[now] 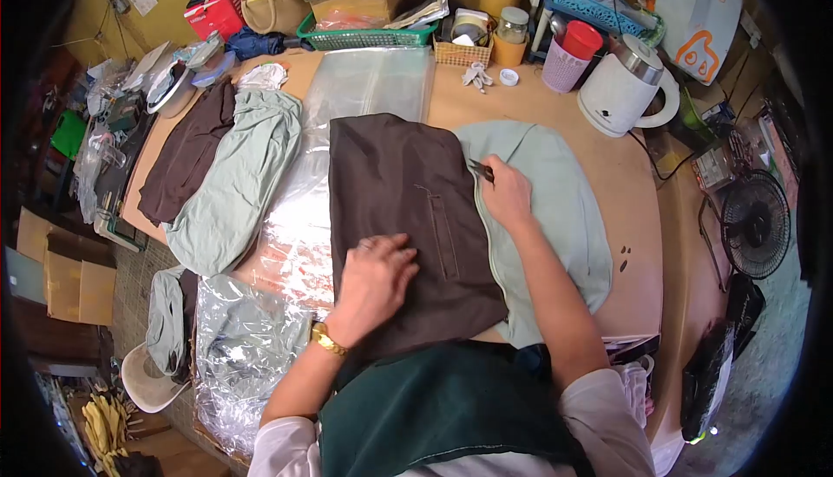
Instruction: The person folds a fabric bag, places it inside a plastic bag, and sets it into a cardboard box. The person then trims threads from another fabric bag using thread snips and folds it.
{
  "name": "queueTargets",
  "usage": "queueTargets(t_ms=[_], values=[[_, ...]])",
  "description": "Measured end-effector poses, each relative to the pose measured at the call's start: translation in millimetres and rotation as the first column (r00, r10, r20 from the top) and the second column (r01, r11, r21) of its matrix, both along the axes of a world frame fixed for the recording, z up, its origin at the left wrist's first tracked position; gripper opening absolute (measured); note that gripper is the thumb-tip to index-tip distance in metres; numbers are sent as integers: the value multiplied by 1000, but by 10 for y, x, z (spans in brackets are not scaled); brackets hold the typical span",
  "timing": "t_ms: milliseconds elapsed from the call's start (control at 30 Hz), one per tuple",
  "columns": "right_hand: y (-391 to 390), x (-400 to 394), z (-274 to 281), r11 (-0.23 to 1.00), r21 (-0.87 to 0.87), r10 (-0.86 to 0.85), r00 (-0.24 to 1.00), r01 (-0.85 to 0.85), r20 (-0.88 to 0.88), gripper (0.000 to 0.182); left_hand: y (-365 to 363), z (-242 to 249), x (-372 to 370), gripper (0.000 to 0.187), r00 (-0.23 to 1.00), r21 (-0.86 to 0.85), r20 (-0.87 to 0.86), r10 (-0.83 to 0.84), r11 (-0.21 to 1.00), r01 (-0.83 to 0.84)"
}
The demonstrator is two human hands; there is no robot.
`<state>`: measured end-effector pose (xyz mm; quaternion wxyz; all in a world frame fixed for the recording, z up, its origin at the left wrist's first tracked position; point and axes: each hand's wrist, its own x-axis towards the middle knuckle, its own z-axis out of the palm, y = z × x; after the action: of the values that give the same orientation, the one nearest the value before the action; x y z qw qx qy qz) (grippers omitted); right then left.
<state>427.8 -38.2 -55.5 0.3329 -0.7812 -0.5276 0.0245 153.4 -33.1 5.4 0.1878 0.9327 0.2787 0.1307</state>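
Observation:
A dark brown piece of fabric [390, 182] lies on the table before me, joined along a seam to a pale green piece [555, 208] on its right. On the brown part runs a narrow stitched slot, with a loose thread at its top end. My left hand [375, 273] rests on the brown cloth left of that slot, fingers loosely spread and holding nothing. At the upper part of the seam, my right hand [506, 192] is closed around small dark thread snips [482, 171], their tip pointing up and left. The palm hides most of their handle.
Clear plastic sheets [369, 87] lie under and beside the cloth. More brown and green fabric [239, 160] is at the left. A white kettle [620, 87], a red cup [581, 40] and baskets line the back; a black fan [755, 224] stands at right.

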Motion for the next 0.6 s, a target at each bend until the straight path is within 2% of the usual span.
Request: queueTargets(t_ms=[33, 67, 133, 167, 267, 300, 333, 400, 433, 467, 500, 533, 567, 600], values=[[-51, -53, -21, 1000, -2, 10, 1000, -10, 5, 11, 50, 99, 49, 15, 979, 96, 195, 51, 993, -71], [-90, -90, -32, 1000, 1, 17, 1000, -17, 11, 12, 118, 105, 130, 15, 980, 87, 189, 55, 994, -73], [-93, -101, -19, 1000, -1, 13, 1000, -13, -6, 12, 271, 126, 367, 16, 919, -64, 388, 70, 997, -49], [-102, -105, -16, 1000, -3, 7, 1000, -7, -21, 12, 333, 86, 516, 15, 892, -50, 445, 83, 996, -69], [-154, -57, -21, 999, 36, 17, 1000, -16, -25, 13, 585, -370, 667, 12, 910, 34, 412, 49, 997, -69], [-158, -42, -18, 999, 35, 17, 999, -16, -28, 13, 606, -393, 697, 9, 895, 71, 436, 96, 988, -140], [-160, -29, -10, 1000, 28, 12, 998, -10, -63, 13, 625, -403, 709, 9, 897, 73, 433, 94, 988, -138], [-178, -25, -18, 1000, 16, 10, 995, -8, -104, 14, 626, -402, 710, 8, 891, -116, 380, 249, 968, -221], [-173, -23, -18, 1000, 15, 5, 995, -3, -101, 14, 663, -455, 686, 11, 866, 15, 454, 207, 971, -240], [-161, -23, -13, 1000, 17, -1, 995, 3, -98, 14, 699, -505, 646, 11, 867, 18, 453, 209, 970, -243], [-155, -24, -6, 1000, 20, 2, 995, 0, -100, 14, 735, -554, 603, 12, 792, -283, 518, 322, 939, -197], [-151, -27, 1, 1000, 9, -12, 992, 13, -123, 14, 777, -604, 558, 14, 713, -553, 539, 449, 827, -104], [-149, -30, 8, 1000, -2, -26, 989, 26, -146, 14, 829, -655, 509, 18, 694, -622, 514, 504, 776, -103], [-147, -26, 18, 1000, 0, -24, 989, 24, -147, 14, 899, -609, 403, 18, 704, -782, 439, 559, 624, -8]])
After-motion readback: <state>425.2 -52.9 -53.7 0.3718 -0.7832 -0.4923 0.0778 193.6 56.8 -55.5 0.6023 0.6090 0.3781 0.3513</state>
